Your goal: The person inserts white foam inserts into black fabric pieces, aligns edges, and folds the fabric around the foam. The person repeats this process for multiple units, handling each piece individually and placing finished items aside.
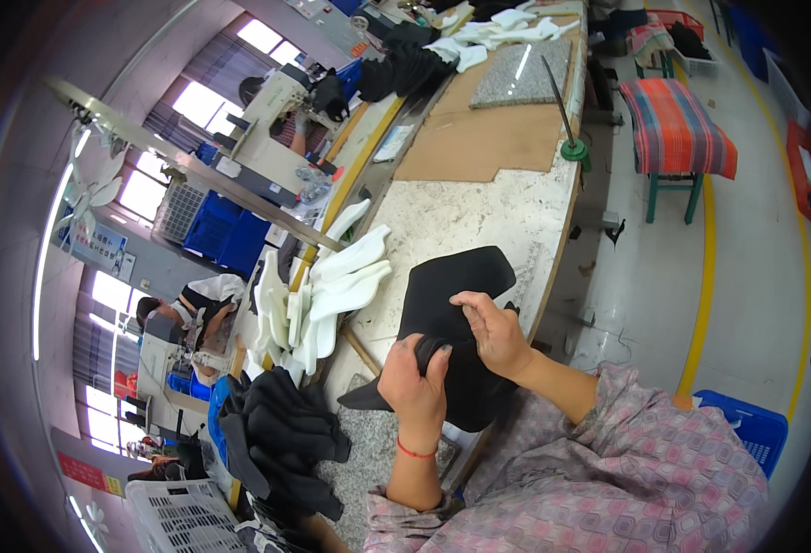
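Note:
Bunched black fabric (473, 394) hangs at the near edge of the worktable, with my left hand (413, 385) closed on its upper fold between thumb and fingers. A dark pointed end of it sticks out to the left of that hand. Just right of it, my right hand (493, 337) is raised over the black material, its fingers bent and drawn together; whatever they pinch is too small or hidden to make out. Under and beyond both hands a flat black piece (461, 276) with rounded corners lies on the pale tabletop (456, 217).
White shaped pads (345, 276) are heaped left of my hands, above a pile of black pieces (281, 438). Farther up the table lie brown cardboard (479, 138), a speckled stone slab (520, 76) and a green-based spike (573, 149). A cloth-covered stool (677, 127) stands right. Other people sit at sewing machines.

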`<state>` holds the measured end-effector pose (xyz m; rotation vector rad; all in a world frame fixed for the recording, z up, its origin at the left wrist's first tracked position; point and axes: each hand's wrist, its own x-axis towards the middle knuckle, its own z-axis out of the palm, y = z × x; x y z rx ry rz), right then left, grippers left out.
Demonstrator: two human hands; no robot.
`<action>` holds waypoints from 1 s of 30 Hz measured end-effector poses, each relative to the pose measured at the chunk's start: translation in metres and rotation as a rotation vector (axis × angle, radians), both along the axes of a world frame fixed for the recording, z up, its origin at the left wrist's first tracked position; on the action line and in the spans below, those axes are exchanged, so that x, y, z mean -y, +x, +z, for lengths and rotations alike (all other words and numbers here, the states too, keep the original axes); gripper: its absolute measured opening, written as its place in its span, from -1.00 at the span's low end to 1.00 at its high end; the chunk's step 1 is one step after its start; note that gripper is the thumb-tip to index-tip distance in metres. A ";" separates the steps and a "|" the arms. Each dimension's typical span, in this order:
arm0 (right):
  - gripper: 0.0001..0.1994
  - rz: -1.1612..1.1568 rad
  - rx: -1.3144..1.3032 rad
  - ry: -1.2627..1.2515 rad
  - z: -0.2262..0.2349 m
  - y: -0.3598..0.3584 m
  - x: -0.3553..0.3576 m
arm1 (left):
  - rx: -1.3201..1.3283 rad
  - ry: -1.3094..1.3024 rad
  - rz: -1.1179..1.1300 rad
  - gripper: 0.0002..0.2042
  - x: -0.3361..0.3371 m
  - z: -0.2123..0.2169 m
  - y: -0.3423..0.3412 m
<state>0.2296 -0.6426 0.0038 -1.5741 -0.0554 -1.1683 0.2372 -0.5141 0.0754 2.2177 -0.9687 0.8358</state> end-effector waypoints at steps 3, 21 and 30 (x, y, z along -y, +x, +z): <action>-0.82 0.030 -0.032 0.014 0.008 -0.011 0.003 | 0.022 -0.079 -0.049 -0.78 0.007 0.017 -0.002; -0.80 0.171 -0.104 0.317 -0.017 -0.010 0.006 | 0.030 0.207 -0.132 -0.69 0.036 0.024 0.010; -0.73 0.389 -0.356 0.580 -0.014 -0.033 0.048 | 0.062 0.087 -0.118 -0.57 0.006 0.017 0.004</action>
